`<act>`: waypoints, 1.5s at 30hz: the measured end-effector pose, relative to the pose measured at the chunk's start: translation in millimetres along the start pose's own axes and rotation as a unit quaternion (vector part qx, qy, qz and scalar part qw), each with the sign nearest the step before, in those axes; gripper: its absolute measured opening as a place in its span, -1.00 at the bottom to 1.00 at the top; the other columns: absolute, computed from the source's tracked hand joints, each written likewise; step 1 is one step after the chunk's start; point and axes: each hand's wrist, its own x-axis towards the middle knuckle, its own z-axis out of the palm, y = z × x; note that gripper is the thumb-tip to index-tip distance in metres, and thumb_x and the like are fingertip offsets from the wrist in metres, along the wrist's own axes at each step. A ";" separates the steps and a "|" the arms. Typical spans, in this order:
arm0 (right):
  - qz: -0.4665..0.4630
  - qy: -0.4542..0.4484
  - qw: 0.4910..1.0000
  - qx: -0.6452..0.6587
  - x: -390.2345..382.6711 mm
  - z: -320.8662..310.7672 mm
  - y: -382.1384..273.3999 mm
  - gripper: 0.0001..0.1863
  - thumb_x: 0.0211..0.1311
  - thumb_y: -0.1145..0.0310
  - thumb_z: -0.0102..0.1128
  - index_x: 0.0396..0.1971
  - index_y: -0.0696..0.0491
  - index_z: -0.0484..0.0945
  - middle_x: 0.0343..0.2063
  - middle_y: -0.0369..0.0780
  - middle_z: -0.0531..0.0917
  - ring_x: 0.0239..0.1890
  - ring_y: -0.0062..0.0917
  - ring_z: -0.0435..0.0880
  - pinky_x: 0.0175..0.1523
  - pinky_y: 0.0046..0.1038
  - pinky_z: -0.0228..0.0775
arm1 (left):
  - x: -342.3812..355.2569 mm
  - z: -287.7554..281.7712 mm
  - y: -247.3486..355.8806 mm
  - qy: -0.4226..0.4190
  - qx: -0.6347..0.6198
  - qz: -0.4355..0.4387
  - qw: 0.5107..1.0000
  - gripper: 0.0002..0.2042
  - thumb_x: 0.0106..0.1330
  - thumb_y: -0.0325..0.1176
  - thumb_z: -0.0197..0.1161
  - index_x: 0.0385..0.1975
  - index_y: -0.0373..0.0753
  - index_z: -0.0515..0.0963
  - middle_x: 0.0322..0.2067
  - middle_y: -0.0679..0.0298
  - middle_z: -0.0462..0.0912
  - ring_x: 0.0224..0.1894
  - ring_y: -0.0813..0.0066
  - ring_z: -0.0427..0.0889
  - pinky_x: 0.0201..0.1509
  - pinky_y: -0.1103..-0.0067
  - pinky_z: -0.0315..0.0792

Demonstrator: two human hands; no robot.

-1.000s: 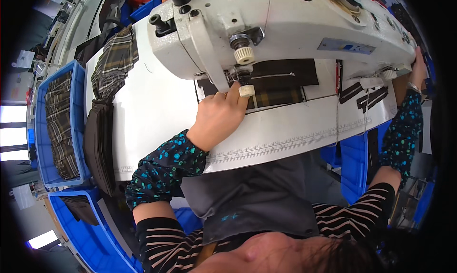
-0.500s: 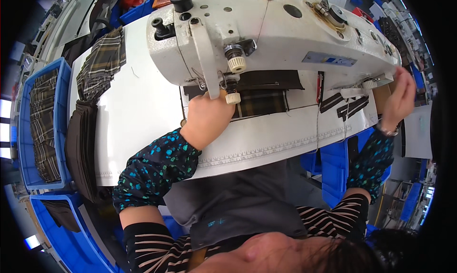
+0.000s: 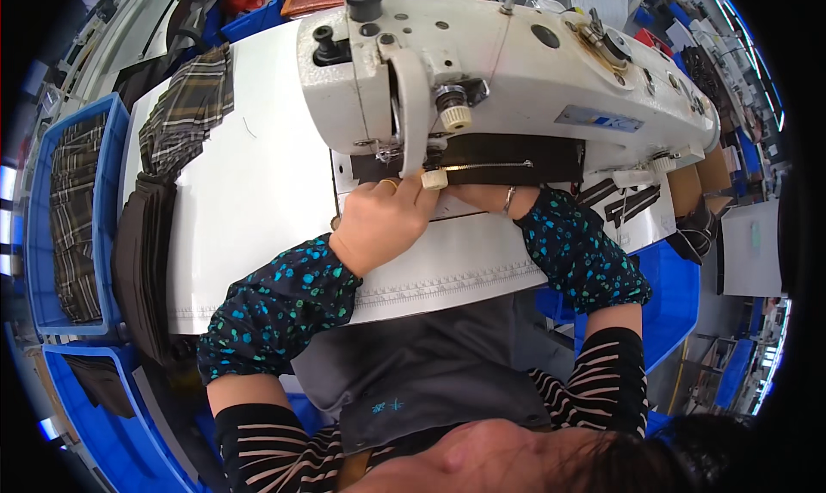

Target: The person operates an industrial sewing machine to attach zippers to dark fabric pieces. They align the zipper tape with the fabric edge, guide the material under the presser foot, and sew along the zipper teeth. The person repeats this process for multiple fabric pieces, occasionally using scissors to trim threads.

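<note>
Find dark zippered fabric (image 3: 516, 149) beneath sewing machine (image 3: 413, 50), partly covered. Cannot tell grip of left hand (image 3: 383, 224) or right hand (image 3: 476, 198), with fingertips obscured near pale knob (image 3: 435, 180). Note blue-marked label plate (image 3: 600, 118), apron (image 3: 439, 364) lettering, and ruler marks (image 3: 447, 283) too fine to read.

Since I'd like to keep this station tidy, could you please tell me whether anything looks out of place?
One small thing: a loose, thin dark thread lies on the white tabletop, left of the sewing machine, seemingly attached to nothing.

Fabric (image 3: 514, 151) beneath sewing machine (image 3: 516, 70)
</note>
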 end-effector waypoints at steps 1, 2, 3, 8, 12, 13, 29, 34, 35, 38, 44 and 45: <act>0.015 0.015 1.000 -0.003 -7.4 1.3 -6.0 -0.69 0.39 0.18 0.29 -0.15 0.14 0.68 -0.21 -0.06 0.76 -0.19 -0.18 0.74 -0.04 -0.23 0.59 | -0.6 1.0 1.6 -0.015 0.014 0.008 1.000 -0.64 0.17 -0.41 0.30 -0.01 -0.24 0.71 -0.52 0.42 0.65 -0.62 0.53 0.59 -0.55 0.58 0.49; 0.029 0.029 0.999 -0.007 -15.6 3.1 -13.7 -0.70 0.38 0.18 0.30 -0.18 0.14 0.69 -0.22 -0.05 0.76 -0.20 -0.17 0.74 -0.06 -0.22 0.59 | -1.9 2.5 2.7 -0.039 0.023 0.004 0.999 -0.62 0.15 -0.40 0.29 0.01 -0.26 0.70 -0.51 0.40 0.66 -0.61 0.53 0.60 -0.54 0.58 0.50; 0.077 0.006 0.990 -0.115 -29.4 5.8 -28.6 -0.73 0.32 0.22 0.34 -0.22 0.15 0.69 -0.17 -0.06 0.75 -0.19 -0.18 0.74 -0.05 -0.21 0.59 | -3.6 5.4 3.9 -0.063 0.033 -0.001 0.997 -0.60 0.14 -0.38 0.27 0.02 -0.28 0.69 -0.50 0.39 0.67 -0.60 0.52 0.61 -0.52 0.58 0.52; -0.127 0.155 0.959 -0.200 -57.3 -9.0 -56.4 -0.80 0.20 0.34 0.39 -0.24 0.12 0.69 -0.08 -0.12 0.73 -0.15 -0.24 0.74 0.01 -0.23 0.61 | -9.0 18.2 10.8 -0.113 0.095 0.001 0.989 -0.59 0.14 -0.35 0.26 0.01 -0.30 0.68 -0.39 0.31 0.72 -0.53 0.52 0.65 -0.52 0.57 0.53; -0.101 0.194 0.954 -0.207 -24.7 -11.2 -31.7 -0.76 0.19 0.39 0.37 -0.16 0.11 0.67 -0.14 -0.17 0.74 -0.16 -0.28 0.74 0.00 -0.30 0.64 | -16.6 -3.9 1.7 -0.040 0.035 0.029 0.998 -0.73 0.12 -0.37 0.33 -0.18 -0.30 0.71 -0.21 0.25 0.75 -0.48 0.58 0.60 -0.47 0.63 0.49; -0.101 0.189 0.964 -0.157 -20.4 -6.6 -23.7 -0.73 0.18 0.39 0.36 -0.11 0.11 0.64 -0.20 -0.20 0.74 -0.18 -0.30 0.75 -0.07 -0.31 0.65 | -22.3 -14.3 -5.1 -0.026 0.021 0.058 0.998 -0.74 0.12 -0.35 0.36 -0.18 -0.25 0.71 -0.18 0.30 0.75 -0.47 0.59 0.59 -0.44 0.63 0.50; -0.123 0.150 0.947 -0.255 -6.7 0.4 0.6 -0.76 0.06 0.31 0.43 -0.24 -0.01 0.68 -0.31 -0.19 0.74 -0.28 -0.28 0.70 -0.18 -0.28 0.58 | -43.2 7.7 -104.4 -0.223 -0.092 -0.089 0.966 -0.65 0.40 -0.19 0.16 -0.02 -0.31 0.68 0.29 -0.03 0.50 0.57 -0.08 0.17 0.47 -0.22 0.11; -0.074 0.122 0.956 -0.256 -5.5 7.4 11.0 -0.52 0.22 0.22 0.42 0.19 -0.24 0.71 -0.24 -0.33 0.78 -0.39 -0.34 0.64 -0.19 -0.31 0.49 | -32.8 18.3 -124.1 -0.211 -0.106 -0.055 0.970 -0.63 0.37 -0.22 0.17 0.05 -0.25 0.72 0.41 -0.04 0.36 0.62 -0.12 0.04 0.50 -0.22 0.08; -0.095 0.128 0.944 -0.290 -5.5 9.9 14.8 -0.49 0.23 0.19 0.41 0.22 -0.25 0.66 -0.16 -0.39 0.78 -0.25 -0.43 0.73 -0.12 -0.34 0.47 | -32.6 17.4 -125.7 -0.230 -0.085 -0.048 0.968 -0.63 0.36 -0.24 0.18 0.05 -0.24 0.72 0.41 -0.02 0.38 0.62 -0.11 0.05 0.49 -0.21 0.10; -0.139 0.169 0.956 -0.194 12.0 6.9 -3.9 -0.84 0.20 0.39 0.43 -0.20 -0.04 0.80 -0.35 -0.21 0.76 -0.36 -0.26 0.74 -0.25 -0.29 0.58 | -42.1 10.3 -120.4 -0.209 -0.071 -0.055 0.974 -0.66 0.33 -0.30 0.20 0.03 -0.22 0.73 0.39 0.03 0.42 0.61 -0.05 0.09 0.50 -0.15 0.15; -0.129 0.141 0.948 -0.256 12.5 17.8 -12.5 -0.70 0.18 0.43 0.38 -0.07 -0.10 0.77 -0.28 -0.33 0.80 -0.23 -0.44 0.82 -0.15 -0.35 0.62 | -47.1 -9.4 -106.1 -0.196 -0.080 -0.013 0.977 -0.72 0.32 -0.34 0.22 -0.02 -0.12 0.75 0.27 0.14 0.56 0.48 0.17 0.33 0.49 -0.02 0.23; -0.144 0.148 0.941 -0.267 12.3 20.5 -7.3 -0.69 0.19 0.44 0.37 -0.04 -0.08 0.76 -0.29 -0.34 0.80 -0.24 -0.44 0.81 -0.16 -0.35 0.62 | -47.2 -6.2 -107.1 -0.154 -0.089 -0.001 0.984 -0.72 0.33 -0.33 0.22 -0.03 -0.10 0.75 0.24 0.17 0.58 0.45 0.21 0.37 0.49 -0.02 0.23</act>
